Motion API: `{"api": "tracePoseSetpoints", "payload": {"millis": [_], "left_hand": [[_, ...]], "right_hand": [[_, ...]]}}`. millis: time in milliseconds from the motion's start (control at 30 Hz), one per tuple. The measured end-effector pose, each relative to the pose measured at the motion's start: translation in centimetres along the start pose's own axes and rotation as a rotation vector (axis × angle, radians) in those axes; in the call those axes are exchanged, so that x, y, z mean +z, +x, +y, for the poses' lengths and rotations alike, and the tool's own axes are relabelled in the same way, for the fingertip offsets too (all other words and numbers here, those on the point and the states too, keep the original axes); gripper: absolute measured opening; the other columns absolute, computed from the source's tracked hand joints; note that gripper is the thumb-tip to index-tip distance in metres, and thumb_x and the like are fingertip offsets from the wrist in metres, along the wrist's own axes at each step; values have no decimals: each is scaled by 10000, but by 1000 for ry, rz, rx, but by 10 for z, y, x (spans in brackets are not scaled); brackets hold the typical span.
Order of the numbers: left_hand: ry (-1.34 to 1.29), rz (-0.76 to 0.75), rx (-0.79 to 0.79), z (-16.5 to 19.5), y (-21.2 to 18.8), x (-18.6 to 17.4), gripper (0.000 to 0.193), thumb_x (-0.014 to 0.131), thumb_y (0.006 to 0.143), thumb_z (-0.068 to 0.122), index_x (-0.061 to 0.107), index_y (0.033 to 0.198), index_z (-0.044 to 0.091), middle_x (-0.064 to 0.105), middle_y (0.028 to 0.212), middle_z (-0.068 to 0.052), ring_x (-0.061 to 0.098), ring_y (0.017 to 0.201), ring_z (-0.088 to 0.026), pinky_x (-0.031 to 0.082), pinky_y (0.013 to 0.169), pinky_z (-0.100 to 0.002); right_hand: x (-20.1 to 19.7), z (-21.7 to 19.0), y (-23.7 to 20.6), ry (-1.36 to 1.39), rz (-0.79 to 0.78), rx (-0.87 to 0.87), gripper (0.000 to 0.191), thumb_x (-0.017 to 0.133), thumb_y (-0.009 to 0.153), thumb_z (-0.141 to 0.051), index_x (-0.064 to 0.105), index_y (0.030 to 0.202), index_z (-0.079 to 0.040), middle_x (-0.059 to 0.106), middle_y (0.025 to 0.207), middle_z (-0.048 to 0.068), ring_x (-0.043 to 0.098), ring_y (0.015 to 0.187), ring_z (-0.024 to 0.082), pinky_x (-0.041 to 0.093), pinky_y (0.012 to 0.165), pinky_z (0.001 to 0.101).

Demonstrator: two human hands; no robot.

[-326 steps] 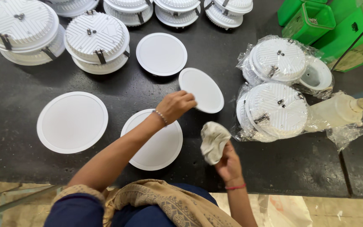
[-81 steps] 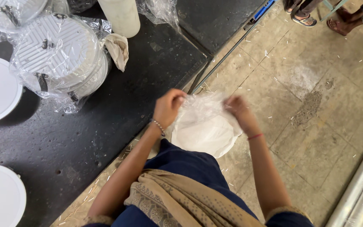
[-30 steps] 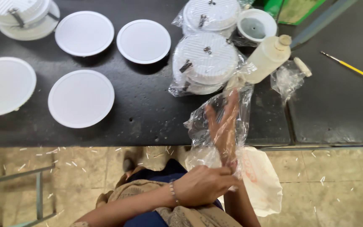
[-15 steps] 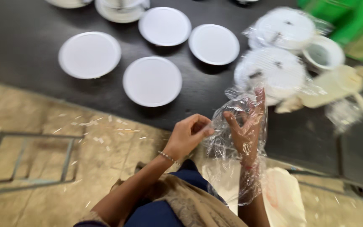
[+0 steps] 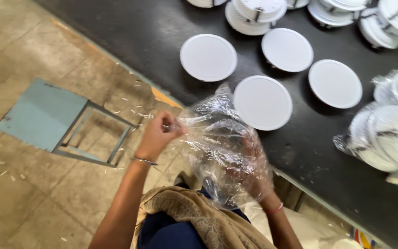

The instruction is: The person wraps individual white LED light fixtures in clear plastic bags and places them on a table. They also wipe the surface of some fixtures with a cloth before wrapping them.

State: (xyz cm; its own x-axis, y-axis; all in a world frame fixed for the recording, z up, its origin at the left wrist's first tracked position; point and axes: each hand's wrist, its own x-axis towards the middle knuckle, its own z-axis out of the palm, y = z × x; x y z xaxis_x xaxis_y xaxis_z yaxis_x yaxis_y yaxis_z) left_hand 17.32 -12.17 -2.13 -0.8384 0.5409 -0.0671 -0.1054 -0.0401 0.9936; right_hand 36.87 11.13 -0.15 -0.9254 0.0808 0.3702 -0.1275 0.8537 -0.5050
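Observation:
My left hand [image 5: 158, 134] pinches the edge of a clear crinkled plastic bag [image 5: 217, 138] and pulls it out to the left. My right hand [image 5: 254, 173] is inside the bag, seen blurred through the film, fingers spread. The bag hangs in front of me, over the edge of the black table [image 5: 153, 41]. Nearest to the bag on the table lies a round white light panel [image 5: 262, 102], face up.
More white round panels [image 5: 208, 57] lie on the table, with stacked ones at the far edge and bagged ones [image 5: 388, 133] at the right. A blue-green stool [image 5: 47, 117] stands on the tiled floor at the left. White material lies by my legs.
The view has swung left, away from the table toward the floor. My left hand has drawn the bag's edge farther left, stretching the bag over my right hand.

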Motion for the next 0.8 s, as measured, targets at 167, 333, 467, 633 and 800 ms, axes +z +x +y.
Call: {"api": "tracePoseSetpoints", "payload": {"millis": [167,333,467,633,800], "left_hand": [[-191,46,20,14,-12,-57,354,838,834,124,518,987,117,512,895,63,448,757,-47,403,640,-205],[-687,-11,-3,21,-6,-98,139,700,1005,140,584,1032,70,551,900,31,528,792,-90,474,717,-242],[-472,189,-51,25,13,-126,118,695,960,80,653,1070,68,646,982,-2,580,833,-82,485,734,-234],[489,318,308,43,56,-153,172,705,972,53,784,1124,74,610,1109,-67,575,879,-98,487,753,-248],[572,499,394,57,117,-175,493,535,990,-36,545,1466,91,650,1355,-32,557,811,-87,479,755,-235]], "right_hand": [[17,-5,56,32,-34,-7,1145,860,775,-378,172,1619,-24,245,1678,185,200,1560,376,226,1249,492],[40,-13,110,77,-20,-144,1073,851,812,-375,230,1629,-59,248,1693,184,247,1568,385,268,1263,495],[47,-9,154,51,-18,-232,1081,858,786,-412,254,1624,-93,235,1689,206,276,1558,401,282,1256,518],[62,13,222,166,19,-282,978,856,800,-407,365,1581,-79,306,1668,219,325,1543,411,315,1238,518],[94,35,304,219,85,-338,806,861,909,-309,461,1578,-107,421,1682,137,377,1596,367,364,1296,478]]}}
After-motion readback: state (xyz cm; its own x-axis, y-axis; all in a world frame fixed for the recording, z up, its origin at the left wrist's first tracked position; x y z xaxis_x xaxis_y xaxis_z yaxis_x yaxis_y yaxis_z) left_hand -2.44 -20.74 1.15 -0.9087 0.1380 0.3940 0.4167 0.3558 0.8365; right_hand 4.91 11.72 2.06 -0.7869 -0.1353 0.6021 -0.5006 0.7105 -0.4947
